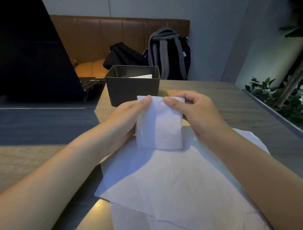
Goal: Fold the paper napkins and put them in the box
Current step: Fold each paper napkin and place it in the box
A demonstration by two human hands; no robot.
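Note:
A folded white napkin (160, 123) is held upright between both hands, just in front of the dark box (132, 89). My left hand (124, 117) pinches its top left edge with thumb on the front. My right hand (196, 113) pinches the top right edge the same way. The box stands open at the table's middle, with a white napkin (142, 76) showing inside it. Unfolded white napkins (175, 189) lie flat and overlapping on the table under my forearms.
An open dark laptop (28, 57) stands at the left on the wooden table (234, 104). Behind the table is a brown bench with a grey backpack (167, 53) and a black bag (123, 56). Green plants (286, 103) line the right edge.

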